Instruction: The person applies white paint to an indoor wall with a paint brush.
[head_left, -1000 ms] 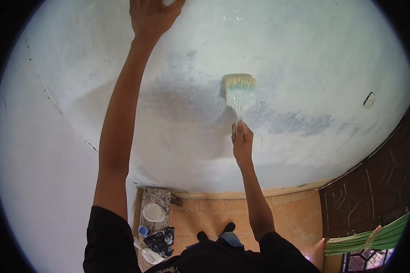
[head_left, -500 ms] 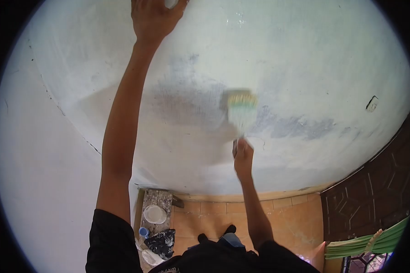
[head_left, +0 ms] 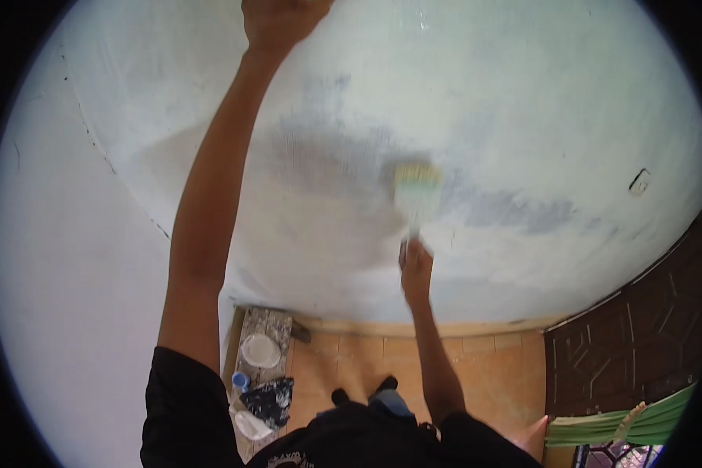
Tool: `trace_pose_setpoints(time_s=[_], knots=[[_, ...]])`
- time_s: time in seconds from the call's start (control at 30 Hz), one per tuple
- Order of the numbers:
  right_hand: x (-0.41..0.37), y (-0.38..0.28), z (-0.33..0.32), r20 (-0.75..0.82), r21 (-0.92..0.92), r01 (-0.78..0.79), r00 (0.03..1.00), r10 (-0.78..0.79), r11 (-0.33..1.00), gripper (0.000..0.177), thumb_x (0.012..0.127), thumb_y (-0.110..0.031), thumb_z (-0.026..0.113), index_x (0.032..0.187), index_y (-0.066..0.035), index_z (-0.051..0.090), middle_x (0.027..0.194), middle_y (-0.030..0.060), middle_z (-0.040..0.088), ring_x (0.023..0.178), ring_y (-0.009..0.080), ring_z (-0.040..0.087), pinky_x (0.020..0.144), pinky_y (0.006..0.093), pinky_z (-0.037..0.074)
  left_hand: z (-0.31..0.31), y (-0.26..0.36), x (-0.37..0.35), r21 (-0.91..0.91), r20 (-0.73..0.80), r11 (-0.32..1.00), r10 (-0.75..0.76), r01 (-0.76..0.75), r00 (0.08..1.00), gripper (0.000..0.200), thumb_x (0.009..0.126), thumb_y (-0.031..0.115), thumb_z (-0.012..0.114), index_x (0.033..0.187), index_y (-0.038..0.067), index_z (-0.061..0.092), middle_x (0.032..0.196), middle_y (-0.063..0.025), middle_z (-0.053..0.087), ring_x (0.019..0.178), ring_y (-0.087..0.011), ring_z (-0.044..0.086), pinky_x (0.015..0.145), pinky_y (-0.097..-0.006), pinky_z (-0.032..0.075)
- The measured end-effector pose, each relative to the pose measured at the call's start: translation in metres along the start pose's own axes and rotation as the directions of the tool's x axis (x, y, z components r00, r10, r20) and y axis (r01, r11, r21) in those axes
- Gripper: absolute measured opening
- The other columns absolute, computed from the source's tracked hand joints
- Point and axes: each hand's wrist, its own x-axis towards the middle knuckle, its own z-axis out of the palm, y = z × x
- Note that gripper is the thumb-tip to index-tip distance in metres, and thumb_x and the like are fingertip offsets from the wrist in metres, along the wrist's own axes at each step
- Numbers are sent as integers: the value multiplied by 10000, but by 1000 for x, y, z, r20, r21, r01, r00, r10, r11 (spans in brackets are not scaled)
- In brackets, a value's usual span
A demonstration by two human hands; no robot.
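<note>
My right hand point(head_left: 417, 265) is closed around the handle of a wide, flat paintbrush point(head_left: 418, 195). The brush points upward, with its yellowish bristle end against or very close to the pale wall point(head_left: 515, 125); motion blurs it. Around the brush the wall has darker grey, streaky patches. My left hand point(head_left: 285, 22) is raised at the top edge of the view, over the wall. Its thumb stretches out to the right, while the other fingers are largely cut off by the frame. I see nothing held in it.
At lower left, a paint-spattered bench point(head_left: 267, 320) bears a white round container point(head_left: 260, 351), a blue cup point(head_left: 241, 381) and a black-and-white cloth point(head_left: 270, 402). A dark panelled door point(head_left: 616, 343) and a green curtain point(head_left: 655, 421) are at right. The wall has a small socket point(head_left: 639, 182).
The view has shifted slightly. The brush sits a little lower in the picture, still in my right hand. My left hand appears slightly higher and further right, with more of its fingers out of frame.
</note>
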Motion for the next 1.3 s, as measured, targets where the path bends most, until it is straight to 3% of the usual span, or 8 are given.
trace_pose_setpoints(time_s=[0.23, 0.27, 0.43, 0.53, 0.67, 0.87, 1.0, 1.3], knots=[[39, 18, 6, 3, -26, 62, 998, -62, 998, 477, 1035, -423, 357, 671, -118, 313, 578, -69, 266, 514, 42, 221, 464, 244, 203, -71, 49, -69, -291, 181, 922, -208, 254, 961, 385, 901, 184, 629, 1271, 98, 565, 1414, -169, 459, 1344, -331, 388, 1122, -482, 271], [25, 32, 7, 24, -23, 10, 1000, -10, 1000, 473, 1036, -418, 357, 671, -121, 315, 578, -70, 266, 511, 40, 223, 461, 241, 203, -83, 54, -99, -227, 75, 950, -200, 212, 977, 284, 871, 101, 654, 1155, 120, 639, 1231, -60, 621, 1177, -241, 562, 977, -333, 438], [-37, 44, -6, 92, 41, -267, 961, 262, 963, 453, 1039, -399, 359, 673, -134, 323, 571, -70, 269, 491, 31, 235, 441, 228, 203, -187, 131, -190, -285, 472, 707, -484, 648, 736, 293, 810, -15, 661, 1098, 21, 623, 1195, -155, 618, 1156, -300, 568, 967, -386, 442], [-13, 13, -4, 30, 125, -86, 996, 83, 988, 434, 1039, -392, 363, 686, -140, 332, 577, -71, 271, 487, 26, 235, 431, 222, 200, -224, 172, -221, -180, 603, 477, -637, 860, 480, 244, 835, -33, 628, 1076, 3, 610, 1148, -161, 637, 1108, -277, 601, 951, -373, 449], [47, -48, -5, -7, 164, -80, 997, 82, 983, 438, 1027, -427, 385, 706, -130, 365, 573, -70, 288, 492, 25, 236, 437, 217, 201, -256, 205, -248, -77, 682, 410, -643, 909, 348, 189, 854, -8, 615, 1043, 2, 619, 1117, -140, 651, 1099, -268, 600, 958, -371, 442], [3, 44, -10, -56, -59, -103, 993, 100, 993, 462, 1024, -445, 379, 678, -140, 346, 572, -79, 275, 486, 25, 231, 439, 221, 201, -310, 224, -284, 58, 757, 262, -640, 963, 128, 183, 855, -7, 616, 1037, 6, 626, 1078, -133, 658, 1059, -261, 613, 934, -363, 452], [-45, 39, -10, -23, 107, -305, 951, 309, 946, 450, 1030, -416, 378, 670, -150, 336, 567, -80, 272, 473, 22, 228, 430, 216, 205, -332, 218, -298, 111, 754, 293, -647, 950, 112, 172, 854, 3, 623, 1026, 10, 638, 1059, -132, 664, 1040, -267, 620, 912, -357, 457], [58, -14, 1, -38, 93, -24, 999, 27, 995, 442, 1031, -422, 375, 697, -134, 337, 576, -77, 271, 485, 34, 224, 434, 226, 204, -341, 211, -289, 127, 765, 276, -638, 953, 82, 173, 852, 18, 630, 1024, 18, 644, 1045, -139, 665, 1029, -280, 622, 903, -366, 456]])
